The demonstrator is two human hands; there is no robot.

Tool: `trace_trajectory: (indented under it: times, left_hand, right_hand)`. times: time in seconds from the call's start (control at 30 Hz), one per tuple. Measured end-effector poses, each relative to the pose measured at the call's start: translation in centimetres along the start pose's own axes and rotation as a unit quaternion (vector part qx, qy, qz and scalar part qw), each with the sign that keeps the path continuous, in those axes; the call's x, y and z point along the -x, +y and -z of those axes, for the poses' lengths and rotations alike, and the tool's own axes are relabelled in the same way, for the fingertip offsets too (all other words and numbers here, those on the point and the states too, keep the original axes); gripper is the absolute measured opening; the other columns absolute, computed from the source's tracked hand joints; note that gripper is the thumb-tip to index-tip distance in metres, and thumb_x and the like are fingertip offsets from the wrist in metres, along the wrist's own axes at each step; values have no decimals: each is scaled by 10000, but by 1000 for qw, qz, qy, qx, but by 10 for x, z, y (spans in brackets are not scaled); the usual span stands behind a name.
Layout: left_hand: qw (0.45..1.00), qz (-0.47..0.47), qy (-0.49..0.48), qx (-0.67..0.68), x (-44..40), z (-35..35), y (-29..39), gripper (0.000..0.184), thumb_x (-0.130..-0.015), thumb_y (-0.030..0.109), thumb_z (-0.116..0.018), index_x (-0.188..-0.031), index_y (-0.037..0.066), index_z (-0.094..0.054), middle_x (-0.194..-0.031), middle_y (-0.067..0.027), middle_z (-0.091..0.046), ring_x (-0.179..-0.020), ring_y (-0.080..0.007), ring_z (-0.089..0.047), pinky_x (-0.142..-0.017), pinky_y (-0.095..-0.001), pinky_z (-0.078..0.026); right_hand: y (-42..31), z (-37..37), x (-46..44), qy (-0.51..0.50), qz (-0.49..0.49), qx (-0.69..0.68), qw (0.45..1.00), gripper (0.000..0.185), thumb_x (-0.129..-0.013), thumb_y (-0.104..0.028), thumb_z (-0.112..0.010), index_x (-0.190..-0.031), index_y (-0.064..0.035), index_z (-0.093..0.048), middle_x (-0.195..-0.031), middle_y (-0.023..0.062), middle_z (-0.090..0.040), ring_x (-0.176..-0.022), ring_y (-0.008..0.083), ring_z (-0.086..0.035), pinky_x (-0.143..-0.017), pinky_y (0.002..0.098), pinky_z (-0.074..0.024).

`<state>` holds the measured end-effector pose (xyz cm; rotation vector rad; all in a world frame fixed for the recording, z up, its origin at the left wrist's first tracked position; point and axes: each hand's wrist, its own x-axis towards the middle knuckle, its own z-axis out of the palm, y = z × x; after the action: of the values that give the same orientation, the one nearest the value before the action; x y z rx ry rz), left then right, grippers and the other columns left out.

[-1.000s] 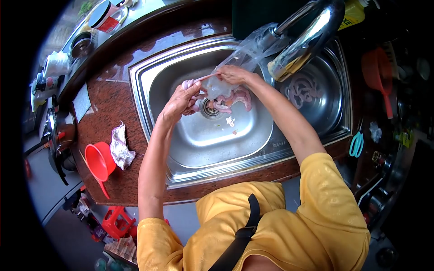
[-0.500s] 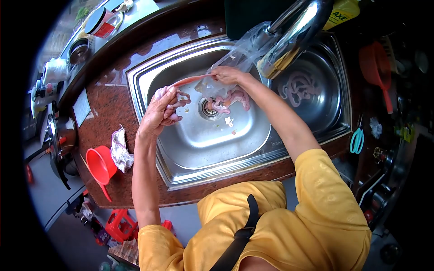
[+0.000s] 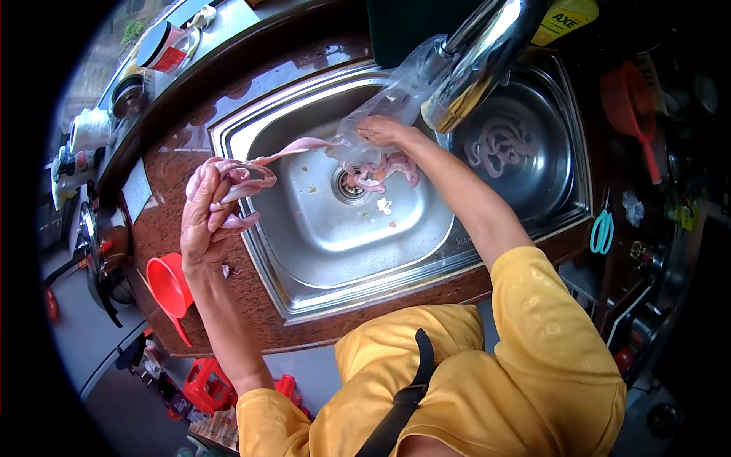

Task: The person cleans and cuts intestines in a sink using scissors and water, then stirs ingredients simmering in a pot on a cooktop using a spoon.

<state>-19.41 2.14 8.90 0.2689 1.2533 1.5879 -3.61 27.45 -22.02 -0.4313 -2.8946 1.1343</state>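
Note:
Over the counter left of the sink, my left hand [image 3: 204, 213] is closed around a bundle of pink intestine-like strands [image 3: 247, 183]. One strand stretches right across the left basin to the clear plastic bag [image 3: 403, 91]. My right hand [image 3: 381, 131] lies against the bag, its fingertips partly hidden, so its grip cannot be made out. Below it, more pink pieces [image 3: 392, 169] lie beside the drain [image 3: 350, 185] in the left basin [image 3: 335, 244]. A pale coil of strands [image 3: 499, 146] rests in the right basin [image 3: 541, 183].
The metal faucet [image 3: 472, 76] reaches over the sink divider. Left on the counter is a red scoop [image 3: 169, 284]. Teal-handled scissors [image 3: 601, 232] and a red strainer [image 3: 628, 103] are at the right. A yellow bottle [image 3: 563, 21] stands behind the faucet.
My left hand has moved left and out of the basin with the bundle, drawing the strand out longer. It now covers the white cloth. My right hand has stayed near the bag.

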Motion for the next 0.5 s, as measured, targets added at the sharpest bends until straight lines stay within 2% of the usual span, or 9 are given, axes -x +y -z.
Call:
trace_trajectory:
  times: [0.03,0.1,0.2,0.3,0.4,0.5]
  left_hand:
    - [1000,-1,21,-5,3,3,4,271,-920,219,-417,-1095,13,-433,-646,-20,-528,-342,23,-314,-294,-112,-287]
    - [998,-5,-6,-56,8,-1,12,288,-917,218,-423,-1097,-3,-458,-608,3,-490,-348,27,-312,-314,-106,-308]
    - [996,4,-17,-92,16,-6,17,302,-913,220,-431,-1089,-22,-477,-573,26,-443,-354,30,-308,-326,-101,-313]
    - [993,14,12,-117,25,-9,14,312,-908,220,-439,-1086,-33,-477,-559,37,-415,-358,32,-307,-338,-102,-326]
    - [993,32,18,-114,31,-9,4,322,-900,212,-452,-1099,-40,-477,-544,48,-395,-361,34,-296,-390,-119,-399]
    - [996,51,21,-76,39,-8,-11,346,-903,209,-445,-1132,-48,-477,-523,58,-370,-364,38,-290,-379,-121,-387]
  right_hand:
    - [-9,6,3,-2,-19,16,1000,227,-824,-197,-469,-963,-48,-567,-988,172,-567,-926,344,-531,-799,405,-415]
    - [-26,21,10,-2,-47,12,999,233,-807,-196,-491,-965,-46,-574,-988,177,-572,-924,344,-537,-807,407,-415]
    - [-43,32,17,-81,-76,-6,994,307,-753,-195,-548,-1026,-56,-561,-1079,175,-540,-987,340,-515,-848,388,-409]
    - [-66,29,43,-14,-70,18,997,444,-697,-196,-595,-1117,-72,-521,-1192,162,-472,-1074,332,-469,-901,367,-388]
    - [-92,23,67,69,-74,-14,995,535,-663,-156,-604,-1166,-57,-453,-1195,194,-433,-1077,347,-449,-920,392,-377]
    - [-110,29,78,112,-97,-69,987,597,-657,-212,-649,-1199,-63,-447,-1224,173,-429,-1107,332,-442,-932,382,-372]
